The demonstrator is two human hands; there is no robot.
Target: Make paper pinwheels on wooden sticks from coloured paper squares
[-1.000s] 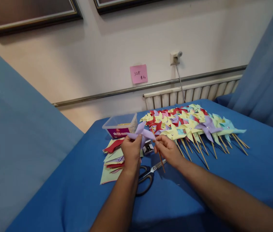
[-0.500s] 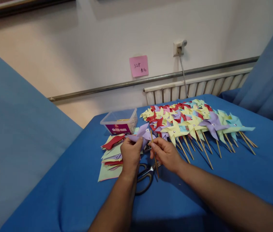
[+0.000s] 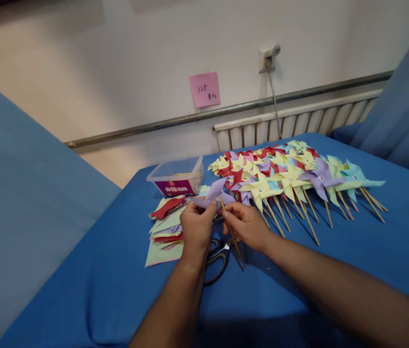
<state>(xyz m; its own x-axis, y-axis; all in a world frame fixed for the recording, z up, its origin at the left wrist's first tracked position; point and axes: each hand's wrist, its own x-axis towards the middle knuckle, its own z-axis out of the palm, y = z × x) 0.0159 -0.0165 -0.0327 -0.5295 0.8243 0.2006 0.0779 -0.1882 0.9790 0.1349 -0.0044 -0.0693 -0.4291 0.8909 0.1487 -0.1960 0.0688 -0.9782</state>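
Purple folded paper, a pinwheel head [image 3: 216, 189], is pinched in my left hand [image 3: 196, 223]. My right hand [image 3: 247, 223] grips a thin wooden stick [image 3: 235, 244], whose upper end lies against the purple paper. The stick slants down toward me past the right fingertips. Whether the stick is joined to the paper is hidden by my fingers. Beneath my hands lies a pair of scissors [image 3: 217, 262] with dark handles, partly covered by my left wrist. A small dark container or pile behind my fingers is mostly hidden.
Many finished pinwheels [image 3: 290, 180] in yellow, purple, red and blue lie at the right back. A clear plastic box [image 3: 176, 186] with sticks stands at the back left, before stacked coloured paper [image 3: 164, 241]. Blue cloth [image 3: 299, 299] covers the table. Behind is a radiator [image 3: 299, 121].
The stick's top has moved left onto the purple paper, and its lower end now tilts further right. My hands have come closer together. The view has tipped slightly downward.
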